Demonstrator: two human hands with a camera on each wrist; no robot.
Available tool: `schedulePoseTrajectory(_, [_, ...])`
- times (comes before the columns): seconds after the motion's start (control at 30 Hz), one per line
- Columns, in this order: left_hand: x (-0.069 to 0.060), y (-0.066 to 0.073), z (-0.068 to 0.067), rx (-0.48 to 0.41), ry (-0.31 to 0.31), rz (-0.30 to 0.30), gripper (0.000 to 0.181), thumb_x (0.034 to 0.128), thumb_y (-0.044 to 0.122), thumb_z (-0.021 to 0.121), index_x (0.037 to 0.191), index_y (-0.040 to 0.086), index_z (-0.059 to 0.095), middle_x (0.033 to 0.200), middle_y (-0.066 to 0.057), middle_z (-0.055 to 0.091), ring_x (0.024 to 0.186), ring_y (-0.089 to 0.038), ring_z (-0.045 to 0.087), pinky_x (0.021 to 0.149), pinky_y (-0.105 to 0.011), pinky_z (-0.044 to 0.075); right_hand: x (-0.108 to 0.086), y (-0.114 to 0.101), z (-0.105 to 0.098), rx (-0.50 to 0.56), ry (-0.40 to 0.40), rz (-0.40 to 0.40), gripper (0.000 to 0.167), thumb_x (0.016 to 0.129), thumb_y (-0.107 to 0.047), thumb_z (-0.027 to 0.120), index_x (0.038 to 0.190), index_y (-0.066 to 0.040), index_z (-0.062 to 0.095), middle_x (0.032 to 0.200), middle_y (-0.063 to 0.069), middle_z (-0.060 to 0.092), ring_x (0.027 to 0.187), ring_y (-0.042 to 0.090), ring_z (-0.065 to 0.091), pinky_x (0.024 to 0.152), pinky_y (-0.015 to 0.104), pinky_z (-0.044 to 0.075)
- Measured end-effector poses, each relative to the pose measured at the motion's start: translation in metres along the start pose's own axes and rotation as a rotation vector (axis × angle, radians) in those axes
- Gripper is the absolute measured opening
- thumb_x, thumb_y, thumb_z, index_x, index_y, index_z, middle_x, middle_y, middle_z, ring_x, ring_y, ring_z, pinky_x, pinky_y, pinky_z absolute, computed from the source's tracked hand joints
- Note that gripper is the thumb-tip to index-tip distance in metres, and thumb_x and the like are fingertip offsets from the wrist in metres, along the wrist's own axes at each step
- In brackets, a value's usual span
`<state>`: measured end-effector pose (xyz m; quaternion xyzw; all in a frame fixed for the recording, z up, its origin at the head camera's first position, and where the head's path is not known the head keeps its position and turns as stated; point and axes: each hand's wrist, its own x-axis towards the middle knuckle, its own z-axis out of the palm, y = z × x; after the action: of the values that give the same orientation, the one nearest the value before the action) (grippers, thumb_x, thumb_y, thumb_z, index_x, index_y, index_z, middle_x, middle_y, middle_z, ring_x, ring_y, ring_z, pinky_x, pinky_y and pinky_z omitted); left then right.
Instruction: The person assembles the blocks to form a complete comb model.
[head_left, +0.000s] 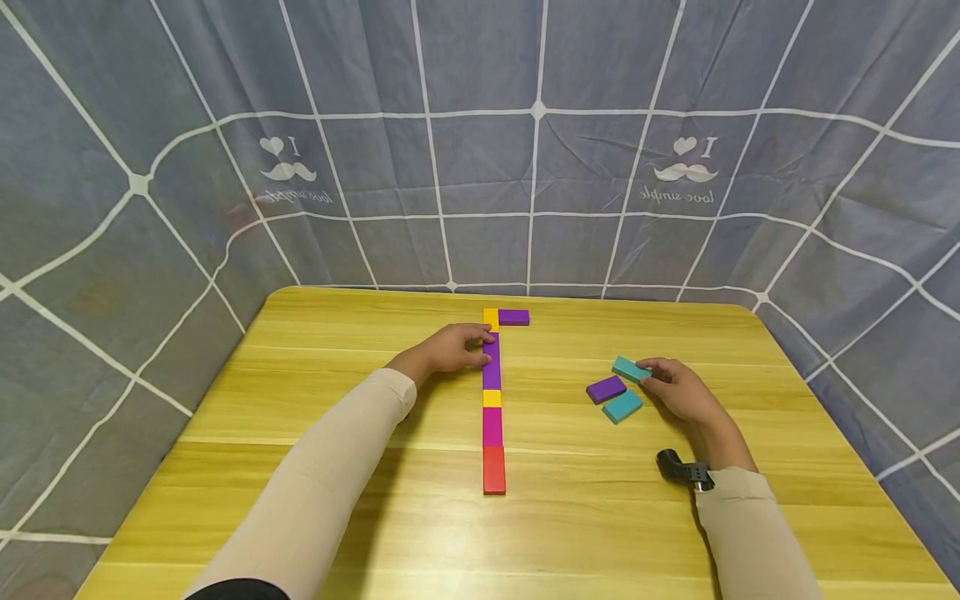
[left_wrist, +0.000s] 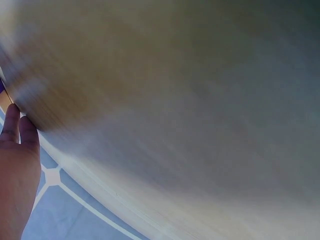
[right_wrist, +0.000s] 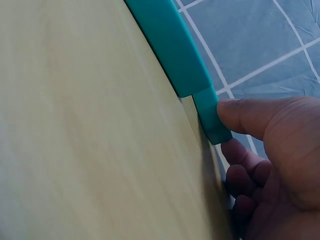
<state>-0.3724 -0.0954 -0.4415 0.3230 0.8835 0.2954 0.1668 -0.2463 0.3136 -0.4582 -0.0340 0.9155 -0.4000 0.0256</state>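
Right grip [head_left: 678, 392]: thumb and fingertips nearly together, pinching the near end of a flat rectangular teal block [head_left: 632, 370]. The block sticks out past the fingertips, away from the palm, toward the left grip's side.

Just beside the right grip, on its inner side: flat rectangular purple block [head_left: 606, 389]. Second flat teal block [head_left: 622, 406] lies near too, closer to the person than the fingertips.

Left grip [head_left: 450, 348]: thumb and fingers parted, loosely bent, fingertips touching the inner edge of a long purple stretch [head_left: 491, 371] in a straight row; whether one block or two, cannot tell. Farther out from this grip: yellow block [head_left: 491, 315], with another flat purple block [head_left: 513, 317] set crosswise beside it, toward the right. Nearer the person: small yellow square [head_left: 491, 398], magenta rectangle [head_left: 492, 427], red rectangle [head_left: 493, 471].

All on a wood-grain tabletop [head_left: 420, 542]. Beyond both grips, grey-blue fabric curtain [head_left: 480, 167], white grid lines; printed twice, mirror-reversed: "I", heart, moustache, "love simple".

Black strap [head_left: 682, 469] behind right grip, at the wrist.
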Motion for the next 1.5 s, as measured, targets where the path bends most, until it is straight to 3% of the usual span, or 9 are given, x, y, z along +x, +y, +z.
schedulePoseTrajectory(0.27, [0.002,-0.002,0.000,-0.013,0.002,-0.004,0.045,0.0934,0.026,0.070,0.134,0.010,0.063,0.152,-0.006,0.045,0.143,-0.027,0.036,0.118,-0.038,0.025,0.002,-0.005,-0.001,-0.009,0.007,0.059,0.035,0.102,-0.010,0.055,0.132,0.006,0.056,0.112,0.022,0.062,0.098,0.032,0.057,0.083,0.039,0.045])
schedulePoseTrajectory(0.67, [0.000,-0.002,0.000,-0.012,0.007,-0.004,0.045,0.0930,0.026,0.070,0.134,0.010,0.063,0.152,-0.007,0.045,0.143,-0.028,0.036,0.119,-0.038,0.024,0.013,-0.012,-0.001,-0.045,0.008,0.091,0.033,0.098,-0.006,0.057,0.128,0.007,0.059,0.118,0.031,0.059,0.112,0.045,0.055,0.090,0.051,0.047])
schedulePoseTrajectory(1.1, [0.003,-0.003,-0.001,-0.001,0.020,0.016,0.043,0.0938,0.025,0.070,0.133,0.008,0.063,0.152,-0.009,0.045,0.143,-0.029,0.036,0.119,-0.039,0.024,0.023,-0.023,0.006,-0.013,-0.022,0.089,0.034,0.098,-0.007,0.058,0.129,0.006,0.060,0.110,0.023,0.060,0.099,0.035,0.054,0.083,0.041,0.046])
schedulePoseTrajectory(1.3, [0.004,-0.004,0.000,-0.004,0.019,0.010,0.043,0.0938,0.025,0.070,0.133,0.008,0.063,0.152,-0.009,0.045,0.143,-0.028,0.035,0.119,-0.038,0.024,0.027,-0.029,0.011,-0.011,-0.027,0.106,0.034,0.099,-0.008,0.056,0.130,0.005,0.059,0.117,0.028,0.059,0.100,0.036,0.056,0.083,0.040,0.047])
schedulePoseTrajectory(1.5, [0.004,-0.003,0.000,0.002,0.013,0.008,0.044,0.0937,0.025,0.070,0.134,0.009,0.063,0.152,-0.008,0.045,0.143,-0.028,0.036,0.118,-0.038,0.025,0.032,-0.035,0.018,0.047,-0.034,0.131,0.035,0.099,-0.008,0.056,0.132,0.005,0.058,0.122,0.030,0.058,0.094,0.031,0.057,0.072,0.032,0.049])
